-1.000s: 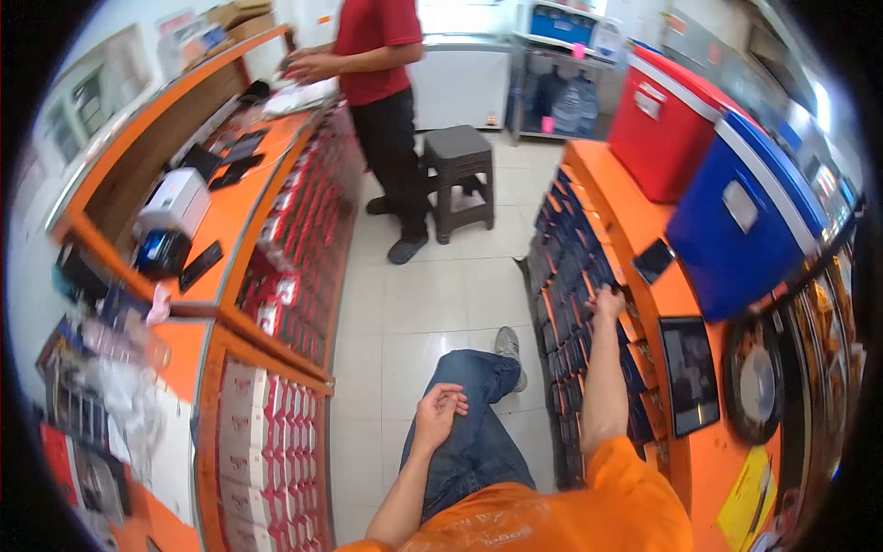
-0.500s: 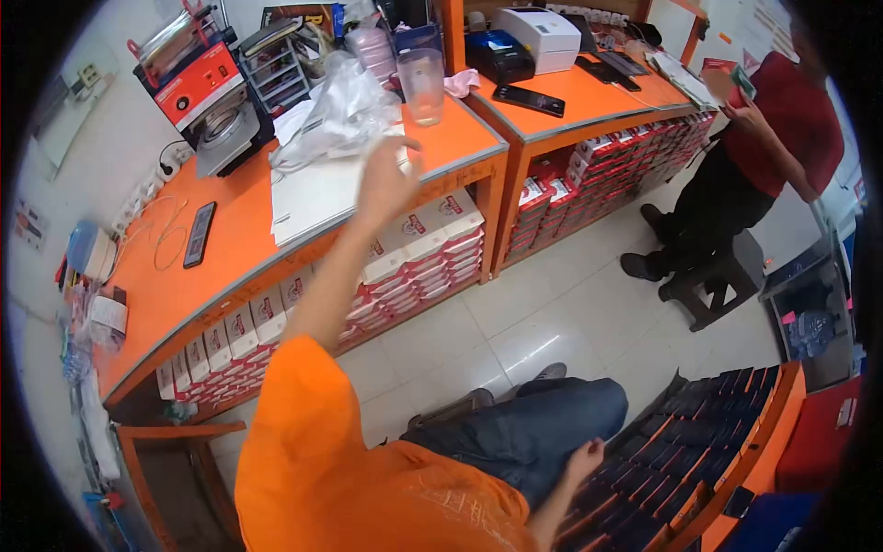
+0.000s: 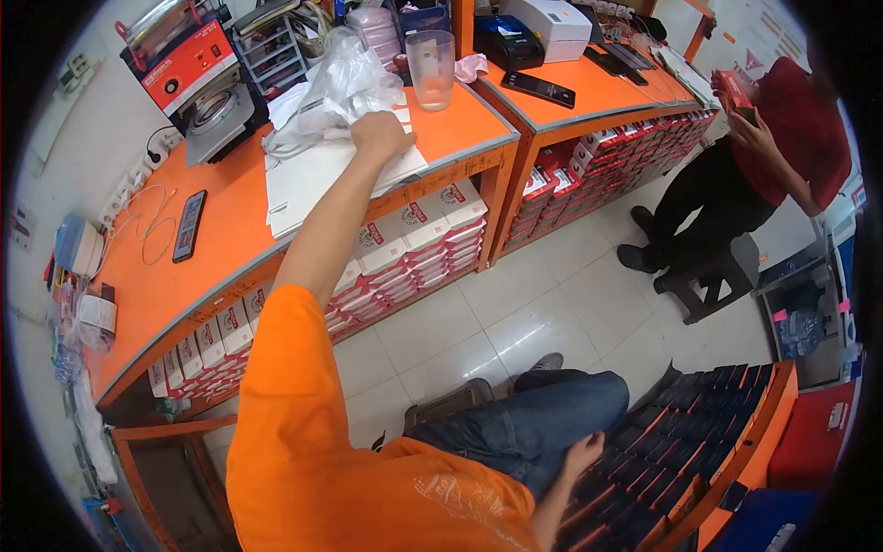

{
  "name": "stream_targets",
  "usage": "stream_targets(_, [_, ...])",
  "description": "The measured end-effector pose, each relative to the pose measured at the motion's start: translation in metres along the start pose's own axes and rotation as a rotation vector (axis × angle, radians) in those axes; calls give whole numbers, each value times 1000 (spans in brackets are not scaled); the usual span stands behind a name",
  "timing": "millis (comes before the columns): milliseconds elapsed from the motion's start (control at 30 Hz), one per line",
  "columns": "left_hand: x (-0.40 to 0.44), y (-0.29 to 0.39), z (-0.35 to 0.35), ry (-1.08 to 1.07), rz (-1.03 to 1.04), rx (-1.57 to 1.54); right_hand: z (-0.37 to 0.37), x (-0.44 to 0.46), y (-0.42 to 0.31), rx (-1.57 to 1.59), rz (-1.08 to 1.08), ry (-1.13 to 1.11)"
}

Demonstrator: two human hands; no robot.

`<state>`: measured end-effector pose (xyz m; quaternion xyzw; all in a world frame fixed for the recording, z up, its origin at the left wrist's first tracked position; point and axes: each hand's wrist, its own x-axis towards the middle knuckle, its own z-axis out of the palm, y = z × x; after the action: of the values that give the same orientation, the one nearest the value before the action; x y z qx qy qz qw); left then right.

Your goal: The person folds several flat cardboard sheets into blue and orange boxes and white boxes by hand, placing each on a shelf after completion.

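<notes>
My left hand (image 3: 382,136) is on the orange table, its fingers curled at the right end of a stack of white sheets (image 3: 292,198). It seems to grip the top sheet, though the fingertips are partly hidden. A crumpled clear plastic bag (image 3: 345,81) lies on the stack just behind the hand. To its right stands a clear plastic cup (image 3: 431,74). My right hand (image 3: 583,453) hangs beside my thigh, next to rows of dark boxes (image 3: 685,442). Its fingers are loosely curled and nothing shows in them.
A red sealing machine (image 3: 189,78) and a phone (image 3: 189,225) are on the table (image 3: 138,276). White-and-red boxes (image 3: 405,230) fill the shelf below. Another phone (image 3: 538,89) and a white printer (image 3: 549,32) are farther right. A person in red (image 3: 791,129) holds a small red box by a stool (image 3: 713,281).
My left hand has come down from above the table's edge onto the white sheets. My right hand has barely moved. The other person's hands have shifted around the red box.
</notes>
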<state>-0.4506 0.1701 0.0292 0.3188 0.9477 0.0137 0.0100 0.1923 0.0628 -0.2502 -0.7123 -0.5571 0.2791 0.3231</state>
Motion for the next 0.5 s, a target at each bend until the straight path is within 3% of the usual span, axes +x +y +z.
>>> stream_targets(167, [20, -10, 5, 29, 37, -10, 6, 4, 16, 12, -55, 76])
stream_targets(267, [34, -40, 4, -60, 202, -47, 4, 3, 15, -79, -77, 86])
stream_targets(400, [11, -58, -12, -186, 166, -219, 6, 4, 17, 6, -52, 69])
stream_targets(500, [7, -71, -10, -172, 165, -56, 10, 5, 30, 20, -119, 91])
